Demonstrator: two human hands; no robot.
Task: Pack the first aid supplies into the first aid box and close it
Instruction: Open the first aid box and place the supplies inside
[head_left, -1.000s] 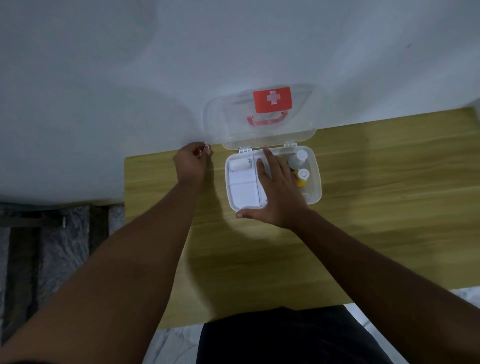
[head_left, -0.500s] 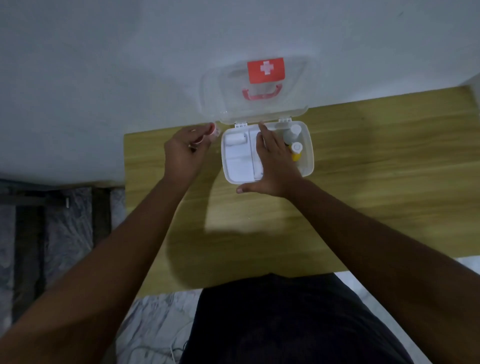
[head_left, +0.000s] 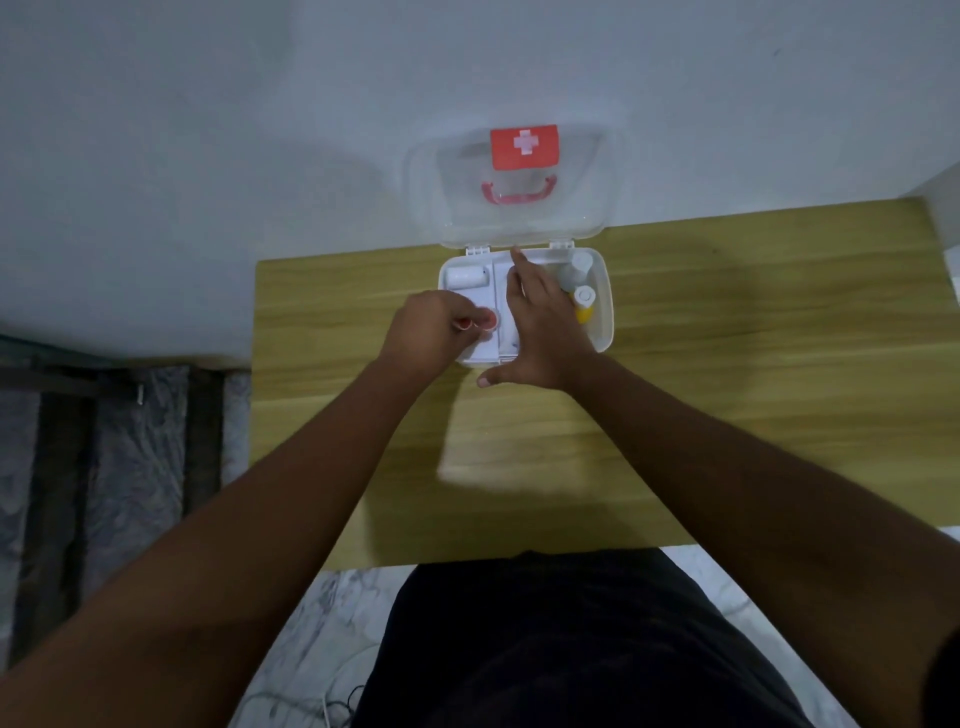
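Observation:
A white first aid box (head_left: 605, 312) stands open on the wooden table (head_left: 727, 364), its clear lid (head_left: 519, 218) with a red cross label and red handle leaning back against the wall. My left hand (head_left: 434, 332) is over the box's left compartment, pinching a small red-and-white round item (head_left: 490, 318). My right hand (head_left: 540, 327) lies flat across the box's middle, fingers spread. A white roll (head_left: 465, 277) lies at the back left of the box. A clear bottle (head_left: 577, 266) and a yellow bottle with a white cap (head_left: 584, 304) lie in the right compartment.
A white wall (head_left: 260, 130) rises directly behind the table. To the left of the table, dark bars stand over a grey marbled floor (head_left: 119, 441). My dark clothing (head_left: 571, 649) fills the bottom of the view.
My left hand picked up the small round item at the table's back left and carried it right, over the box's left compartment. My right hand stayed on the box.

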